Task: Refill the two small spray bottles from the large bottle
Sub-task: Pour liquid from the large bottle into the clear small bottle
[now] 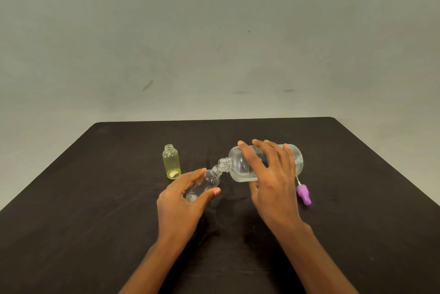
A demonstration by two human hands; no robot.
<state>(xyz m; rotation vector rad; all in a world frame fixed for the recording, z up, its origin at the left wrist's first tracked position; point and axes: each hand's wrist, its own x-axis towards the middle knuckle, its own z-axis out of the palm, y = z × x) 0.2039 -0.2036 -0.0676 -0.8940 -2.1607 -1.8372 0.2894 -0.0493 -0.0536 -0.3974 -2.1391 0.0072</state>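
Right hand [269, 174] wraps big bottle [240, 165], tipped mouth-down to pour. Left hand [183, 200] grips clear bottle [209, 180] above table [95, 198], tilted so necks meet. Yellow bottle [171, 161] upright, uncapped — waiting. Purple sprayer [303, 192] set aside.

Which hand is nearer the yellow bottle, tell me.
Left. The left hand, gripping the clear small bottle, sits just right of the yellow bottle; the right hand, holding the large bottle, is farther right.

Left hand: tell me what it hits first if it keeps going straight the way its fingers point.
The left hand, gripping the clear bottle, points forward and rightward. Straight on it would probably meet the large bottle first, at its neck, tilted in the right hand; depth from this view is uncertain.
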